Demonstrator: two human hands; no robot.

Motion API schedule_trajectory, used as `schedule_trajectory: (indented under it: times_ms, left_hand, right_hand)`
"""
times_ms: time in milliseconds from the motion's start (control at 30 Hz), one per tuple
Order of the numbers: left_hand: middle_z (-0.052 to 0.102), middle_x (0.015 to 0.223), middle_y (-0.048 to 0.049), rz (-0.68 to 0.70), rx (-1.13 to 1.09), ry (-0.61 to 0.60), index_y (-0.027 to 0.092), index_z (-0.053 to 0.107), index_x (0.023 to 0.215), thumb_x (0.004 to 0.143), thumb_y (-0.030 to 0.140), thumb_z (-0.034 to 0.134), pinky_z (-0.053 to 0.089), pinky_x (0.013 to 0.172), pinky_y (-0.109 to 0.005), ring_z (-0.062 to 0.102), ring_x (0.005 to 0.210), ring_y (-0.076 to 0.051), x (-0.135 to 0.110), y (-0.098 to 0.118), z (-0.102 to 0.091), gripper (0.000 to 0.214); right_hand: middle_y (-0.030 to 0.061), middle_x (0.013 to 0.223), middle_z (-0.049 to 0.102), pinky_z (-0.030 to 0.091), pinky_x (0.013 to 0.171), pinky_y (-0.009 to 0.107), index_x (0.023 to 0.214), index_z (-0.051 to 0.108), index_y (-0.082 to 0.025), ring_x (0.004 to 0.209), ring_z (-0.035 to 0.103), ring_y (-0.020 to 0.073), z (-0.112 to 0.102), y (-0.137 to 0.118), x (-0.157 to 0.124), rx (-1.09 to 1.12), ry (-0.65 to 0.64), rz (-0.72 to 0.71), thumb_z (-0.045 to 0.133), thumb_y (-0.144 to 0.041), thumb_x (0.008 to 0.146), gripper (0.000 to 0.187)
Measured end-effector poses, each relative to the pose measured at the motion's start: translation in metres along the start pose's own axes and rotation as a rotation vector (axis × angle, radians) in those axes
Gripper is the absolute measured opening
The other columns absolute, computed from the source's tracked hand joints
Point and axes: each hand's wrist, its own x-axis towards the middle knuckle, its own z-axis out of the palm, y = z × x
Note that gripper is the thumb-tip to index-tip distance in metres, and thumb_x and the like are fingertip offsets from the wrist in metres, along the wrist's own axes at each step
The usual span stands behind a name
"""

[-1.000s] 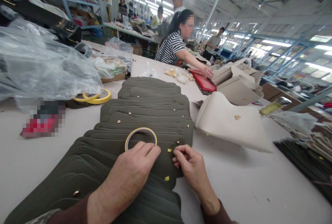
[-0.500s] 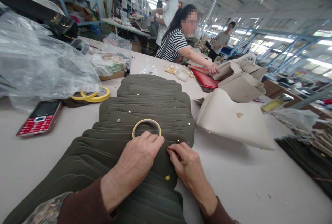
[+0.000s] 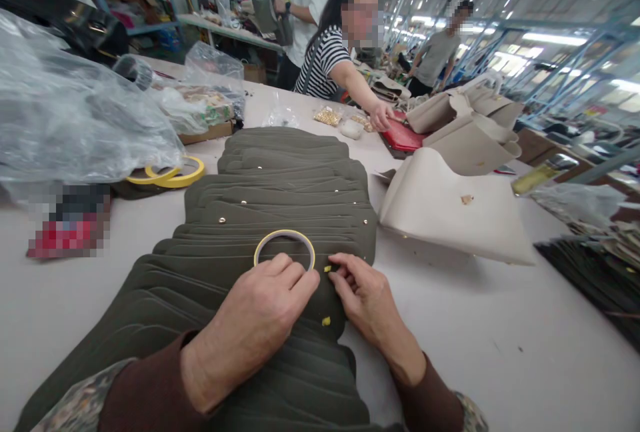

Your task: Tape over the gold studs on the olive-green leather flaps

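Observation:
My left hand (image 3: pixel 257 305) is closed on a roll of yellow tape (image 3: pixel 285 233), which stands tilted up behind the fingers. Overlapping dark green panels (image 3: pixel 200 279) lie fanned under both hands, dotted with small gold-coloured metal studs (image 3: pixel 223 221). At the panels' right side is my right hand (image 3: pixel 367 295), its thumb and index fingertips a little apart. Just off those fingertips sits a small yellow tape piece (image 3: pixel 327 269) on a panel. Another yellow piece (image 3: pixel 326 321) lies nearer me, on the same panel or one beside it; I cannot tell.
To the left are more tape rolls (image 3: pixel 185 175), clear plastic sheeting (image 3: pixel 75 99) and a red, blurred-out object (image 3: pixel 70 229). A beige leather piece (image 3: pixel 450 212) lies at right, with beige bags (image 3: pixel 465 125) behind. Across the table, a person's hand (image 3: pixel 381 115) touches a red item (image 3: pixel 403 135).
A second yellow tape piece now shows at my right fingertips, which have parted from a pinch. My left hand still grips the tape roll. The person opposite has drawn their hand left.

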Motion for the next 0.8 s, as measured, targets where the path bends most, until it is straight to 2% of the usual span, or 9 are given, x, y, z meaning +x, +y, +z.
schedule_trajectory:
  times_ms: [133,333,400,467,533,567,700,733,800]
  left_hand:
    - [0.061,0.082,-0.0016,-0.008,0.024,-0.165,0.022,0.055,0.091,0.087,0.007,0.049,0.044,0.068,-0.038,0.056,0.074,-0.023,-0.007,0.01,0.005,0.016]
    - [0.064,0.076,0.0003,0.004,-0.027,-0.247,0.022,0.052,0.088,0.085,0.004,0.047,0.042,0.067,-0.039,0.06,0.067,-0.022,-0.002,0.011,0.0,0.019]
    - [0.064,0.075,0.0016,0.015,-0.075,-0.253,0.022,0.051,0.088,0.086,0.004,0.047,0.042,0.064,-0.038,0.06,0.066,-0.022,-0.001,0.009,-0.004,0.019]
    - [0.063,0.074,0.0021,0.02,-0.098,-0.244,0.023,0.05,0.087,0.087,0.004,0.046,0.042,0.063,-0.038,0.061,0.066,-0.022,-0.002,0.006,-0.005,0.019]
    - [0.063,0.074,0.0022,0.031,-0.092,-0.197,0.022,0.05,0.087,0.087,0.004,0.047,0.044,0.063,-0.038,0.06,0.066,-0.022,-0.003,0.002,-0.004,0.019]
    - [0.062,0.074,0.0021,0.031,-0.085,-0.156,0.022,0.051,0.088,0.087,0.004,0.048,0.045,0.063,-0.038,0.06,0.065,-0.022,-0.004,0.001,-0.003,0.019]
    - [0.064,0.078,0.0008,-0.017,-0.049,0.072,0.021,0.052,0.098,0.09,0.008,0.048,0.048,0.061,-0.035,0.062,0.066,-0.021,-0.007,-0.007,0.003,0.015]
    - [0.065,0.08,0.0002,-0.019,-0.043,0.124,0.02,0.052,0.102,0.092,0.011,0.047,0.049,0.061,-0.034,0.063,0.067,-0.02,-0.008,-0.009,0.004,0.015]
    - [0.068,0.083,-0.0011,0.008,-0.053,0.205,0.019,0.052,0.11,0.096,0.014,0.043,0.051,0.061,-0.032,0.065,0.068,-0.018,-0.008,-0.011,0.005,0.017]
  right_hand:
    - [0.0006,0.078,0.06,0.05,0.069,0.029,0.122,0.061,-0.021,0.068,0.058,0.0152,0.002,0.003,0.001,-0.022,-0.007,-0.017,0.058,-0.013,0.087,0.035]
    - [0.0007,0.078,0.06,0.05,0.067,0.028,0.12,0.061,-0.02,0.068,0.058,0.0151,0.004,0.0,0.003,-0.029,0.006,-0.008,0.058,-0.012,0.086,0.035]
    - [0.0012,0.08,0.061,0.049,0.068,0.028,0.115,0.064,-0.02,0.069,0.058,0.0148,0.002,-0.003,0.003,-0.043,-0.003,-0.011,0.058,-0.012,0.086,0.03]
    - [0.0011,0.077,0.06,0.048,0.068,0.028,0.101,0.068,-0.02,0.068,0.058,0.0149,0.0,-0.005,0.003,-0.077,-0.04,-0.026,0.057,-0.011,0.086,0.021]
    - [0.0009,0.074,0.058,0.047,0.068,0.028,0.089,0.069,-0.02,0.068,0.057,0.0152,-0.003,-0.007,0.002,-0.097,-0.081,-0.033,0.056,-0.008,0.084,0.018]
    - [0.0009,0.075,0.058,0.047,0.068,0.028,0.09,0.069,-0.02,0.068,0.057,0.0151,-0.004,-0.008,0.002,-0.087,-0.085,-0.025,0.055,-0.007,0.083,0.02]
    - [0.0038,0.087,0.058,0.048,0.072,0.029,0.115,0.062,-0.018,0.077,0.057,0.0165,-0.005,-0.007,0.002,-0.031,-0.046,-0.01,0.05,-0.005,0.084,0.036]
    - [0.0043,0.087,0.058,0.048,0.074,0.03,0.115,0.063,-0.018,0.079,0.057,0.0174,-0.005,-0.007,0.002,-0.046,-0.052,-0.024,0.048,-0.004,0.084,0.037]
    - [0.0048,0.085,0.056,0.047,0.074,0.032,0.101,0.068,-0.019,0.081,0.057,0.0183,-0.004,-0.006,0.001,-0.093,-0.083,-0.045,0.045,-0.001,0.082,0.035]
